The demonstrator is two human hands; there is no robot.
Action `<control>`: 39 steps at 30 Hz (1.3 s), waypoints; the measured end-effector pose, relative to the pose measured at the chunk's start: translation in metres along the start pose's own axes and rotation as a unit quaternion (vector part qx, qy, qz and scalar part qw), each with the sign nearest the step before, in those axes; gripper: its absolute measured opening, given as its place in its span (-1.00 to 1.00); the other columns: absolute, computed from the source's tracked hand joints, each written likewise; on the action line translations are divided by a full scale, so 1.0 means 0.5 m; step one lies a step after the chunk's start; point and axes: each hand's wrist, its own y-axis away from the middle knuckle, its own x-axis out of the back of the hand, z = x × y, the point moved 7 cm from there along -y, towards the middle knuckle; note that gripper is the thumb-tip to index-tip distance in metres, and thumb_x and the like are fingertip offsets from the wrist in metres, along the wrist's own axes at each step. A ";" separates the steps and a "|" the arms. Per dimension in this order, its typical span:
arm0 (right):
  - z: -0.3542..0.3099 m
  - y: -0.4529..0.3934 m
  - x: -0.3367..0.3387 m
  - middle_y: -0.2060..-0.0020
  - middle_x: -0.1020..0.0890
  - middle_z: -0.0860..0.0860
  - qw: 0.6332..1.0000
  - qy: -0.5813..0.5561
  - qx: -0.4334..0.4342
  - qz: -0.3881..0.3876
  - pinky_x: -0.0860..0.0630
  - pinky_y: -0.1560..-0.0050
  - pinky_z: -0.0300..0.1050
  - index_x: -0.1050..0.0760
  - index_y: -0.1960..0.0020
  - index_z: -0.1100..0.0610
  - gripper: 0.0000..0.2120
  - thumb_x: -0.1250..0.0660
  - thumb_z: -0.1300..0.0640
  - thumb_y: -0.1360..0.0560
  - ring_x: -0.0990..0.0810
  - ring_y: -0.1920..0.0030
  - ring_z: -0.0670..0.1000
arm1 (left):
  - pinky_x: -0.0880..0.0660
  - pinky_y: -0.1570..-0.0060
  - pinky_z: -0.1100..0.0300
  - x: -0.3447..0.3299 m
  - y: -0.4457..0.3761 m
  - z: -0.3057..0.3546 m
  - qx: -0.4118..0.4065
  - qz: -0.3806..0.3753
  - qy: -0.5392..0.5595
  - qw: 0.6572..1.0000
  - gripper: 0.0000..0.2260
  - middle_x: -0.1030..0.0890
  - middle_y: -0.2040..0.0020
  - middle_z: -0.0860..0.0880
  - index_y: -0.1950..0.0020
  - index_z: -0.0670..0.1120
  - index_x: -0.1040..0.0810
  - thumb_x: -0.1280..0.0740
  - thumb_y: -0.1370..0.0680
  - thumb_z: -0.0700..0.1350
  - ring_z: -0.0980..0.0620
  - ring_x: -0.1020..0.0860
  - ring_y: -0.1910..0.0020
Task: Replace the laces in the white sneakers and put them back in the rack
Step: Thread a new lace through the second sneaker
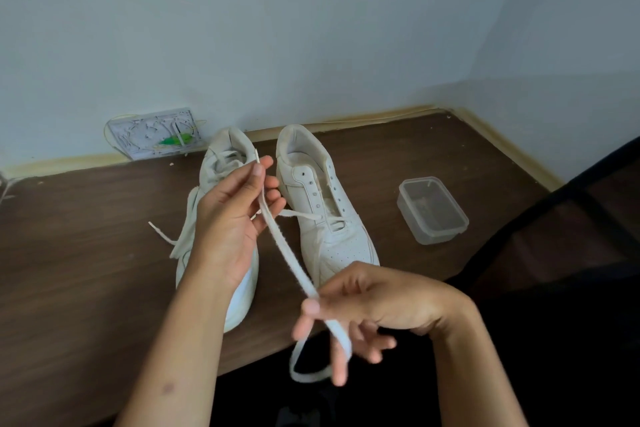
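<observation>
White low-top leather sneakers, one pair, on dark brown wood-grain table (86, 253), heels toward the pale wall. Left sneaker (207, 184): partly hidden behind the left hand, a lace lying loose over its side. Right sneaker (325, 218): most eyelets bare, one lace crossing the lowest pair. No brand mark legible on either.

Flat white shoelace (284, 246): held taut in the air above the sneakers between both hands, its slack looping below the table edge.
Left hand (235, 215): thumb and fingertips pinching the lace just below its tip.
Right hand (363, 308): thumb and forefinger clamped on the lace, other fingers spread.

Clear rectangular plastic container (433, 211): right of the sneakers, lidless, contents indistinct.
Clear flat case (156, 135): against the wall, holding something green; no writing readable.
</observation>
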 end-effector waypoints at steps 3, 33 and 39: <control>-0.013 0.052 0.012 0.38 -0.66 0.04 0.996 -0.037 0.074 -0.034 -0.04 0.71 -0.24 -0.56 -0.17 0.33 -0.55 -0.14 -0.04 -0.66 -0.34 0.66 -0.12 | -0.52 0.32 0.33 0.022 -0.007 0.001 -0.019 0.036 -0.025 0.999 -0.85 -0.59 0.28 0.02 -0.09 -0.12 -0.63 -0.29 -0.60 -0.20 0.16 -0.55 0.34; -0.021 0.028 0.168 0.36 -0.65 -0.12 0.736 0.176 0.097 0.647 -0.53 0.27 -0.21 -0.66 0.20 0.07 -0.86 -0.40 0.09 -0.51 -0.62 0.30 -0.15 | -0.45 0.26 0.33 -0.083 0.037 -0.048 -0.330 -0.067 -0.585 0.738 -0.93 -0.56 0.13 0.10 0.06 -0.08 -0.71 -0.47 -0.47 -0.17 0.12 -0.56 0.15; -0.010 0.023 0.180 0.36 -0.69 -0.07 0.791 0.080 0.132 0.592 -0.61 0.18 -0.04 -0.69 0.25 0.03 -0.84 -0.42 0.13 -0.50 -0.66 0.27 -0.04 | -0.45 0.09 0.16 -0.068 0.024 -0.067 -0.299 -0.008 -0.592 0.748 -0.90 -0.47 0.09 0.13 0.11 -0.01 -0.70 -0.47 -0.45 -0.19 0.04 -0.43 0.07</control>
